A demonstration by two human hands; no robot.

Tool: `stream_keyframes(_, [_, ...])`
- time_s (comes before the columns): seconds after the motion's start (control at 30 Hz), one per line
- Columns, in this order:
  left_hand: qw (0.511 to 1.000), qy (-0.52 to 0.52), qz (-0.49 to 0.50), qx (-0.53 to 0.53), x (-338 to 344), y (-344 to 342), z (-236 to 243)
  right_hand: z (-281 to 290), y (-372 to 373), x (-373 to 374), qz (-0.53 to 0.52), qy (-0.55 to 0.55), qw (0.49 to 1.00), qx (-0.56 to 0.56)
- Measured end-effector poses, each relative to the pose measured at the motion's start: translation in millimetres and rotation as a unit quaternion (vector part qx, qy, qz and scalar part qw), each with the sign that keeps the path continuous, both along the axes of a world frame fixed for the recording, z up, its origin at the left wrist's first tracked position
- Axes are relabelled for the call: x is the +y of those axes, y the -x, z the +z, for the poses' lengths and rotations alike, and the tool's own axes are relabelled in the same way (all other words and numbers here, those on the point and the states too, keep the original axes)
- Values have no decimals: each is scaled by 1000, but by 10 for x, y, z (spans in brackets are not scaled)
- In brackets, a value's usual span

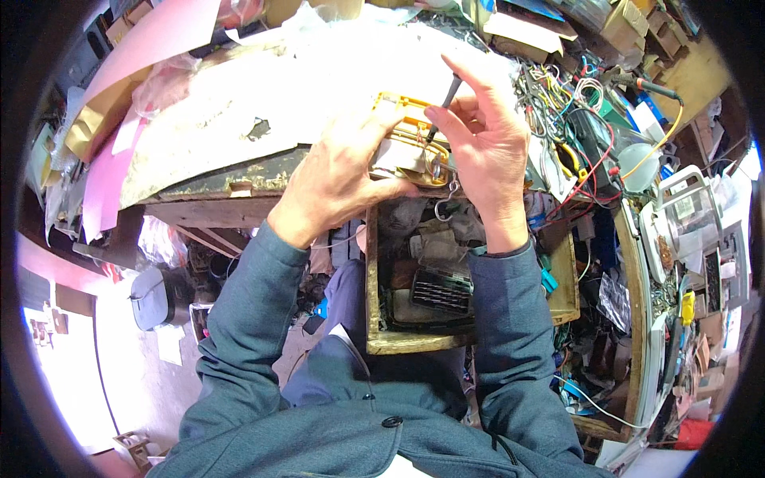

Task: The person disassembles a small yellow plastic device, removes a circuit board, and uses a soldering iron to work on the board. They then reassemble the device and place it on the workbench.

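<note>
My left hand (339, 171) grips a yellow-framed device (434, 169) from its left side, with the thumb along the near edge. A metal hook (448, 199) hangs from the near right of that device. In my right hand (490, 143) is a slim dark screwdriver (452, 92), held between thumb and fingers. It tilts, its lower end reaching down to the yellow frame; the exact spot its tip touches is too small to make out. Both hands are over the near edge of the workbench, above an open drawer.
The wooden drawer (418, 344) below my hands holds a dark case of bits (441, 291) and loose parts. Tangled wires (586, 92) and red-and-black test leads lie right of the bench. A soldering iron (649, 86) sits at the far right. Pink sheets (151, 60) are at the left.
</note>
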State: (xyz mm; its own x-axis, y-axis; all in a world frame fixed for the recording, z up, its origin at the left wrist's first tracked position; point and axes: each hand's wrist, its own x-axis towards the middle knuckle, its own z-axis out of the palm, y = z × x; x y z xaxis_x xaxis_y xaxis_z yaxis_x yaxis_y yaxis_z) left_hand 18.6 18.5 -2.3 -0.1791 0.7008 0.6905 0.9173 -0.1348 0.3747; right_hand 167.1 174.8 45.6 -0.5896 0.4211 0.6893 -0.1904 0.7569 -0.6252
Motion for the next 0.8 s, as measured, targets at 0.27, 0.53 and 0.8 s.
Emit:
stream_keyframes(0.27, [1000, -9, 11, 24, -11, -86, 105, -44, -49, 42, 7, 27, 999, 23])
stream_keyframes(0.53, [998, 31, 52, 25, 35, -139, 190, -92, -79, 72, 60, 43, 996, 40])
stream_keyframes(0.8, [995, 70, 51, 55, 201, -180, 250, -132, -40, 131, 50, 38, 993, 97])
